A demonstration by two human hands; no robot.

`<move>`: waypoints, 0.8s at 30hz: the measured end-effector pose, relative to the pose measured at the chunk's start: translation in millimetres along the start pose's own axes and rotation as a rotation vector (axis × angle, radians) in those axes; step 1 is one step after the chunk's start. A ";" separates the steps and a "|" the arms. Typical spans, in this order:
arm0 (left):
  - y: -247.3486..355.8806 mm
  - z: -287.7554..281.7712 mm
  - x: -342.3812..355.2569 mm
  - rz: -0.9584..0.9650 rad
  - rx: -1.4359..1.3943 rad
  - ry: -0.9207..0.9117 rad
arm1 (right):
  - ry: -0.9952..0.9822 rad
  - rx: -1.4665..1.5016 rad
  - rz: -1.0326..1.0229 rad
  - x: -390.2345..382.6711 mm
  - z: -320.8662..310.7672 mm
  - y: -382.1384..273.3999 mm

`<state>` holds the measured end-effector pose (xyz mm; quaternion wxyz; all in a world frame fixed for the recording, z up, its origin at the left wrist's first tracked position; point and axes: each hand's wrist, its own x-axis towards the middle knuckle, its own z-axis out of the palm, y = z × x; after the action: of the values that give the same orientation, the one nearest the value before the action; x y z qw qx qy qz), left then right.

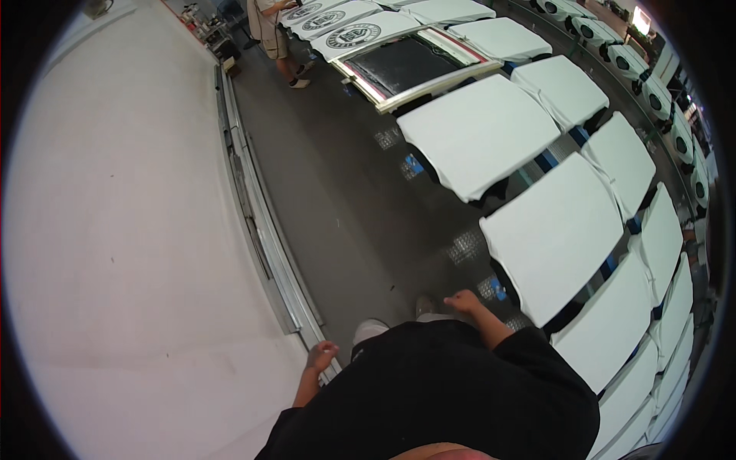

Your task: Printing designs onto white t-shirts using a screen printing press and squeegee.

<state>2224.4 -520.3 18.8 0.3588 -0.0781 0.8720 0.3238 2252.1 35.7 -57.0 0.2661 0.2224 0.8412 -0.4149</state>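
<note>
My left hand [322,356] hangs by the pale wall on my left, above the metal rail, its fingers curled in with nothing visible in them. Out in front of my right side, my right hand [461,300] is loosely closed, and no object shows in it. It is nearest to a white shirt [556,234] stretched flat over a board, but does not touch it. Another white shirt [479,134] lies on the board beyond. Further ahead, a screen printing frame [406,65] with a dark mesh sits over the row of boards.
Shirts with a dark round print [353,36] lie past the frame. Another person [280,38] stands at the far end of the grey aisle [337,192]. A metal rail [264,222] runs along the wall [138,230]. More shirt-covered boards [655,100] curve along the right.
</note>
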 end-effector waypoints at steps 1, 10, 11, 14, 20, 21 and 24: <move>13.4 -17.4 19.4 -0.037 -0.088 0.086 | -0.038 -0.015 -0.007 17.4 -23.0 -43.8; 176.1 -210.4 241.4 0.123 0.024 0.188 | 0.094 0.304 -0.373 198.3 -146.8 -318.3; 205.1 -235.8 273.5 0.155 0.052 0.212 | 0.090 0.361 -0.414 223.6 -156.8 -335.6; 267.1 -308.1 365.0 0.258 -0.024 0.209 | 0.160 0.318 -0.396 269.6 -192.3 -410.6; 497.0 -405.1 490.4 0.562 0.183 -0.042 | 0.454 0.558 -0.319 342.6 -289.4 -486.3; 525.2 -413.7 509.9 0.562 0.199 -0.057 | 0.491 0.564 -0.298 349.3 -309.5 -494.4; 605.0 -421.5 571.3 0.692 0.265 -0.110 | 0.609 0.645 -0.287 382.5 -363.0 -491.8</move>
<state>1341.7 -256.2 164.7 0.2813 0.2856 0.8606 0.3141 1573.6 116.9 173.0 -0.1356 0.2868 0.7314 -0.6036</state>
